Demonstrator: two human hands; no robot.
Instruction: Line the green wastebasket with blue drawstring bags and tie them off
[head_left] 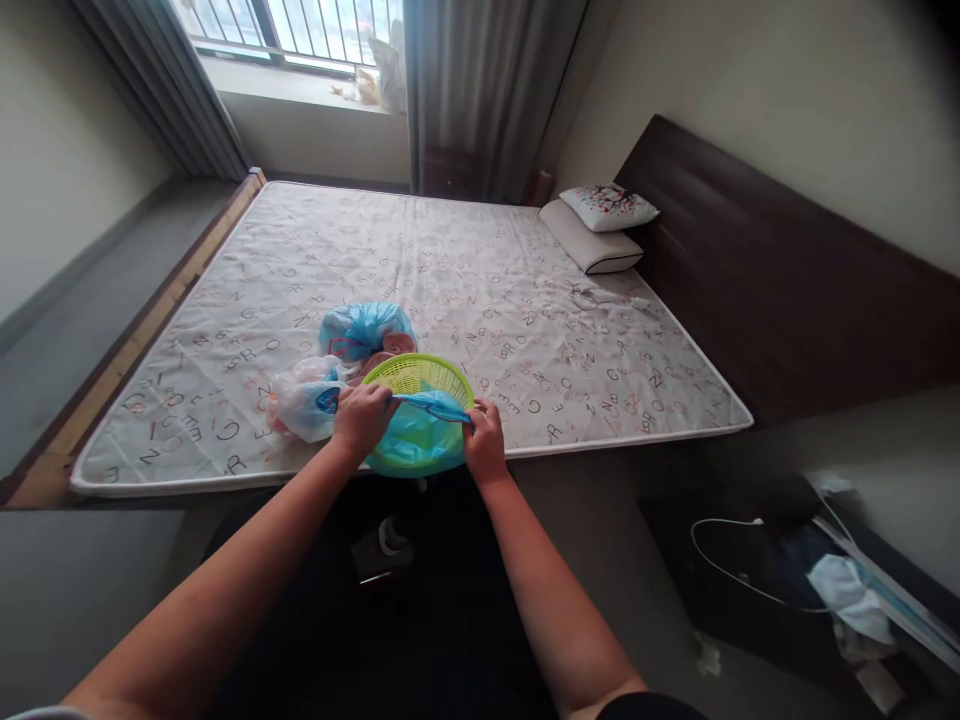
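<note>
Stretched between my two hands is a blue plastic bag (431,402), which hangs down over the front of a yellow-green plastic basket (442,368). My left hand (362,420) is closed on the bag's left end, by the basket's left side. On the right, my right hand (485,438) pinches the other end. The basket is at the mattress's near edge, tilted toward me. Just behind my left hand sits a white plastic bag (304,400) with things inside. A tied, filled blue plastic bag (366,328) lies beyond it, next to some brownish-pink cloth (390,350).
A bare mattress (480,270) printed with letters spreads ahead. Two pillows (600,235) rest near the dark headboard (750,260), and a cable (600,298) lies in front of them. At lower right, a dark nightstand (735,570) carries a white cord and crumpled items.
</note>
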